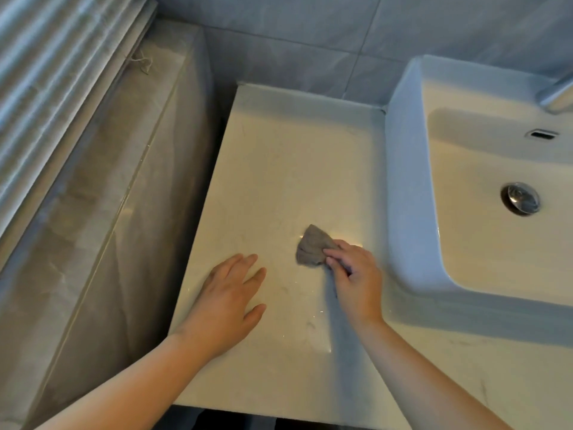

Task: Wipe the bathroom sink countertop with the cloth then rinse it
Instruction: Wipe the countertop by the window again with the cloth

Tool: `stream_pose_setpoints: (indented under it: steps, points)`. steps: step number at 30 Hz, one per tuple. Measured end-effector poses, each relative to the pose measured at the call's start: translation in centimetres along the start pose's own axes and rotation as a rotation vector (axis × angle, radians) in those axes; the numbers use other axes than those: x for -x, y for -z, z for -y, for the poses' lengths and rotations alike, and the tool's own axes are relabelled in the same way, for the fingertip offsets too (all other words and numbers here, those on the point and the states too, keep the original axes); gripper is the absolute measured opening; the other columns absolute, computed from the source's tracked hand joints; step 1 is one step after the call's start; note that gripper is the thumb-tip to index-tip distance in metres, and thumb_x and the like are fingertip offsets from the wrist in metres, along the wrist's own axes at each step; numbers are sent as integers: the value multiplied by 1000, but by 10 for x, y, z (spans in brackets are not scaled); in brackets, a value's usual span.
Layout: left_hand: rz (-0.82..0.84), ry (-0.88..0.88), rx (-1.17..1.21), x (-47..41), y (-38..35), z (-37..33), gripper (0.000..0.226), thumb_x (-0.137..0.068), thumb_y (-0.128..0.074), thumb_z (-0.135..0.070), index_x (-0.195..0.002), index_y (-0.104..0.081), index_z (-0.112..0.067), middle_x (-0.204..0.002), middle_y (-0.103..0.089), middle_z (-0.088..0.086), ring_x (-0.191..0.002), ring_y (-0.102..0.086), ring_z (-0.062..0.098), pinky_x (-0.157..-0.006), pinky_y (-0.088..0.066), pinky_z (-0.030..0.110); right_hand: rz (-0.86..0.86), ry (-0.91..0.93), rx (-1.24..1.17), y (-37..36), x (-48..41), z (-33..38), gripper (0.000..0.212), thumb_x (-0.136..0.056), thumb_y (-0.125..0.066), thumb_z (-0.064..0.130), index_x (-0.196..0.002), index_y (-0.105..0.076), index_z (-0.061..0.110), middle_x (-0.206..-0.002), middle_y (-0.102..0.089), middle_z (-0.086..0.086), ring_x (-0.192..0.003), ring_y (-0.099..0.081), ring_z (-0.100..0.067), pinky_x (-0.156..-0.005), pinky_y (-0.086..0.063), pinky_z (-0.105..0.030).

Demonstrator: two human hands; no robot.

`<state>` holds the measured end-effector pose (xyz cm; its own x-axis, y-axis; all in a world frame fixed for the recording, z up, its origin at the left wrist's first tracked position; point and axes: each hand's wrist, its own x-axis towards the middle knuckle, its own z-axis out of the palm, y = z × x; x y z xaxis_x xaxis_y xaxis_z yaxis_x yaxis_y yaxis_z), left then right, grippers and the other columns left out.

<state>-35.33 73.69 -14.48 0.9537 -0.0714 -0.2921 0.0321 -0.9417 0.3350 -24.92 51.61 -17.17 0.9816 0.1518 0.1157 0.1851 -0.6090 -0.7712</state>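
A small grey cloth [312, 246] lies bunched on the pale countertop [279, 169], just left of the white basin [406, 212]. My right hand [353, 279] grips the cloth's near edge and presses it onto the surface. My left hand [228, 301] rests flat on the countertop with its fingers spread, a hand's width to the left of the cloth, holding nothing. Faint smudges and a few hairs show on the countertop near the front edge.
The basin has a chrome drain plug [521, 198], an overflow slot [542, 134] and a tap [556, 96] at the top right. A grey marble ledge [102, 187] runs along the left, below a ribbed blind [46, 57]. Tiled wall [310, 41] stands behind.
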Motion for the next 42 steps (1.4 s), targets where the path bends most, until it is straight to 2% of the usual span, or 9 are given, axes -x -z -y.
stream_pose_setpoints:
  steps: [4,9,12,19,24,28,34,38,42]
  points:
    - [35,5,1,0,2,0,80,-79,-14,-64,-145,-34,-24,-157,-15,-3,-144,-9,21,-117,-14,33,91,-88,-111,3,22,14,27,-80,-69,1,-93,-75,24,-107,-68,13,-105,-59,-7,-95,-41,-15]
    - [65,18,-3,1,5,-4,88,-73,-3,-68,-149,-20,-28,-159,-1,-7,-144,4,18,-118,-5,31,-261,-215,-119,25,1,18,22,-85,-64,3,-100,-74,16,-112,-64,13,-109,-58,-4,-95,-36,-9]
    - [62,18,6,1,6,-5,89,-72,-3,-69,-149,-20,-28,-159,-1,-7,-144,6,17,-117,-4,31,-267,-245,25,24,-14,6,21,-89,-60,5,-107,-71,9,-120,-65,1,-113,-56,-10,-95,-31,-4]
    - [60,-17,-31,0,6,-1,87,-74,-3,-68,-149,-20,-27,-159,-2,-5,-144,4,19,-116,-5,32,-393,-360,132,-8,2,2,23,-91,-59,11,-111,-70,12,-124,-64,-2,-115,-56,-24,-95,-34,-18]
    - [65,-42,-47,-1,5,1,88,-75,-5,-68,-149,-20,-24,-159,-4,-1,-144,2,22,-116,-5,34,-256,-229,139,-9,46,13,22,-88,-63,8,-106,-72,15,-118,-65,6,-110,-56,-20,-96,-40,-23]
    - [70,-55,-70,0,2,1,90,-75,-6,-68,-150,-18,-21,-159,-2,3,-145,3,26,-119,-6,38,-171,-335,-103,-1,67,35,26,-84,-66,4,-99,-74,24,-110,-65,16,-106,-60,-4,-95,-43,-16]
    - [59,-26,-116,5,-7,-5,93,-74,-5,-72,-151,-2,-20,-158,16,2,-142,21,21,-115,9,38,-438,-360,-82,57,66,21,22,-86,-65,6,-102,-73,20,-115,-65,9,-108,-59,-3,-91,-39,-8]
    - [41,-4,-106,5,-11,-9,95,-74,-12,-75,-151,-2,-20,-158,16,1,-142,21,20,-115,10,38,-264,-296,77,64,64,-17,23,-86,-64,4,-103,-73,16,-116,-65,7,-111,-58,-13,-94,-45,-24]
    - [27,23,-94,6,-12,-13,97,-72,-17,-76,-151,-8,-21,-158,11,0,-144,17,20,-117,5,39,-339,-323,92,42,74,-19,20,-88,-63,10,-104,-73,17,-119,-65,5,-111,-58,-14,-92,-49,-33]
